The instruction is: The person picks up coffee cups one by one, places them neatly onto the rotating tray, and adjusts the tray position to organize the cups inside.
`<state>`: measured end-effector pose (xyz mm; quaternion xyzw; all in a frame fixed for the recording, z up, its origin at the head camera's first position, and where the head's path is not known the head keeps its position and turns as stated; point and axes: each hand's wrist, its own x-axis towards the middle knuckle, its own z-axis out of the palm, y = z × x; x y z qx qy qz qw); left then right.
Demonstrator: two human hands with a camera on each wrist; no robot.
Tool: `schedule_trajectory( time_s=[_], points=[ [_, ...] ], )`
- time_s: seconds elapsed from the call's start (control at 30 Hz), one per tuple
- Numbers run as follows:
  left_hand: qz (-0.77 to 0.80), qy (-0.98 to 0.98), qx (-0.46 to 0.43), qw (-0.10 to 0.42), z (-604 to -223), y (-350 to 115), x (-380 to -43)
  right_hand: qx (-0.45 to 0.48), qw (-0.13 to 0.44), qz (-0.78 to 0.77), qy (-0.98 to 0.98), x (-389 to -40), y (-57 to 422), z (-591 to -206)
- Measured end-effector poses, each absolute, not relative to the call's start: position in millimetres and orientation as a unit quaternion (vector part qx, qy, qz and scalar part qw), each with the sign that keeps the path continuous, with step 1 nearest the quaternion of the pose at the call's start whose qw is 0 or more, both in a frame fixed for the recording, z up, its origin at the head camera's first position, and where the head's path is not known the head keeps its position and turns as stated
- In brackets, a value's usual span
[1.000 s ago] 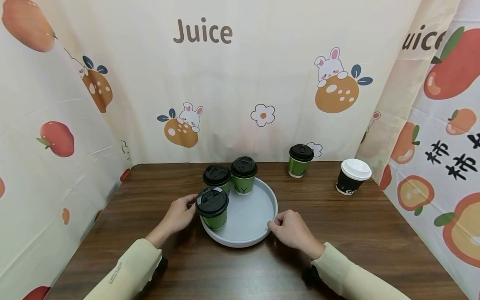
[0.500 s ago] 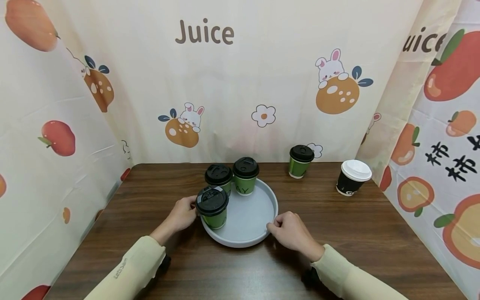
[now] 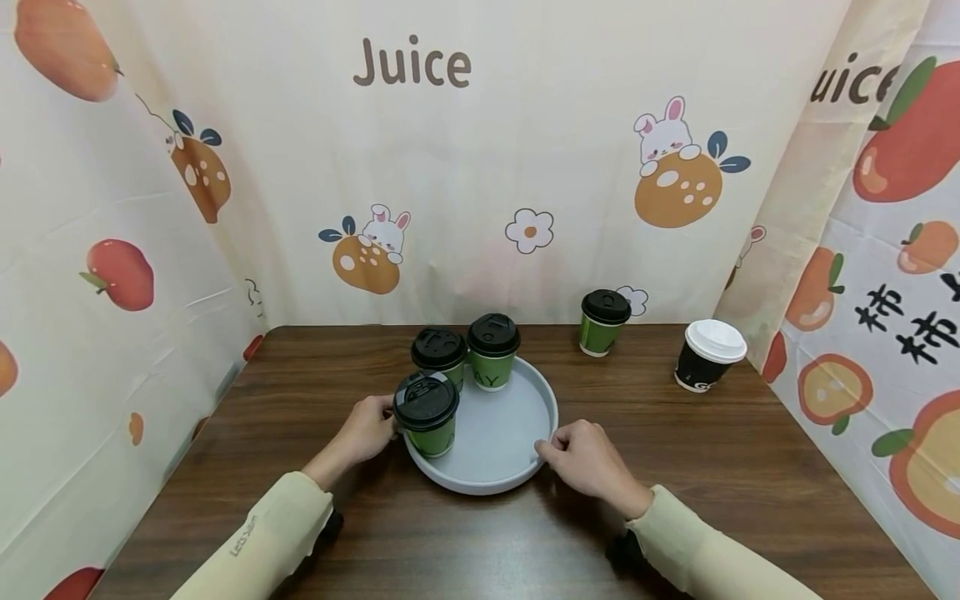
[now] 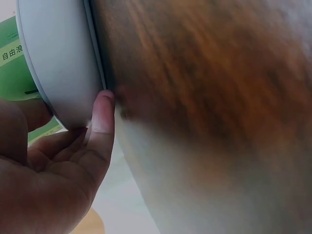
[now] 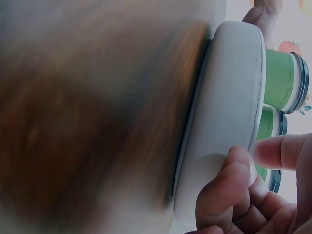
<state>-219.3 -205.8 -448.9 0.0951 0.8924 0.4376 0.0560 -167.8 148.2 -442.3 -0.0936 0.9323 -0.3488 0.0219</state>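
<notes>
In the head view, a round light-grey tray (image 3: 501, 433) lies on the wooden table. Three green paper cups with black lids crowd its left side: a front cup (image 3: 431, 437), a back-left cup (image 3: 438, 348) and a back-right cup (image 3: 492, 365). My left hand (image 3: 366, 429) grips the tray's left rim beside the front cup. Its thumb is over the rim, with fingers against the outer wall (image 4: 66, 58) in the left wrist view. On the opposite side my right hand (image 3: 588, 462) pinches the rim between thumb and curled fingers, the wall (image 5: 222, 107) showing from the right wrist.
Beyond the tray, another green cup (image 3: 601, 329) with a black lid stands near the table's back edge. Right of it is a black cup (image 3: 701, 367) with a white lid. Printed fabric (image 3: 465, 167) hangs behind and along both sides of the brown table (image 3: 450, 550).
The left forearm has turned slightly and the left hand sits a little lower at the rim. Tray, cups and right hand keep their places; the view shifts marginally.
</notes>
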Motion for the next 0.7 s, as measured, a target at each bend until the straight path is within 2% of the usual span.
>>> schedule_trajectory(
  time_s=[0.7],
  points=[
    [0.428,0.898,0.092,0.049,-450,-205,-221,-0.022,-0.034,-0.358,0.933,-195,173,-440]
  ],
)
